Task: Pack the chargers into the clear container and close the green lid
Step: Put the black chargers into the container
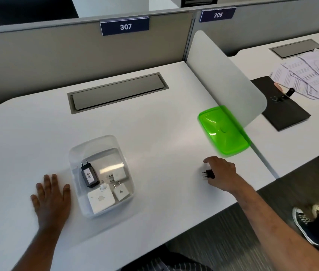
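Observation:
The clear container (80, 153) stands open on the white desk, left of centre. Inside lie a black charger (89, 175) with a white label, a large white square charger (100, 200) and two small white plug chargers (121, 192). My left hand (52, 200) rests flat on the desk just left of the container, fingers spread. My right hand (222, 173) is at the desk's right side, closed around a small black charger (208, 174) whose prongs point left. The green lid (223, 131) leans against the frosted divider, just beyond my right hand.
A frosted divider panel (223, 79) separates this desk from the neighbouring one, which holds papers (311, 73) and a black folder (280, 106). A grey cable hatch (117, 92) is set into the desk at the back. Another person's shoes (303, 220) are on the floor at right.

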Motion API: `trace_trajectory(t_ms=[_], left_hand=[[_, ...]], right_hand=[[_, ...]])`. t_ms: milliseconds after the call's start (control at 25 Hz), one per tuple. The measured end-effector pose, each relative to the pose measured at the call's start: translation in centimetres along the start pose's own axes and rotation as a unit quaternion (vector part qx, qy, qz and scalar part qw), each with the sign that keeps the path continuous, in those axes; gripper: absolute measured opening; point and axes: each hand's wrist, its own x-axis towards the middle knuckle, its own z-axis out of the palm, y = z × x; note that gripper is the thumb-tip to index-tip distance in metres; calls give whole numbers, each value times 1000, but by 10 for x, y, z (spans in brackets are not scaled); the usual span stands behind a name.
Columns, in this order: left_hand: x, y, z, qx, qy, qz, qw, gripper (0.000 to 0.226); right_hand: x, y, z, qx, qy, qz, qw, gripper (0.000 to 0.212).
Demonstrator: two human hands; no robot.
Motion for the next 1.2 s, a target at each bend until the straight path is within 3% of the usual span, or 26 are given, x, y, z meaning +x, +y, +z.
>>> trace_trajectory(t_ms=[160, 560, 840, 1200], left_hand=[[-10, -3, 5, 10, 21, 23, 999, 81], [-20, 0, 12, 28, 58, 16, 998, 75], [-18, -4, 14, 34, 61, 10, 998, 71], [-20, 0, 8, 8, 72, 9, 997, 71]], right_hand=[[1, 22, 13, -58, -14, 6, 998, 69], [-1, 10, 2, -59, 23, -48, 997, 41], [-5, -83, -37, 131, 52, -179, 974, 38], [-3, -238, -69, 112, 68, -332, 934, 40]])
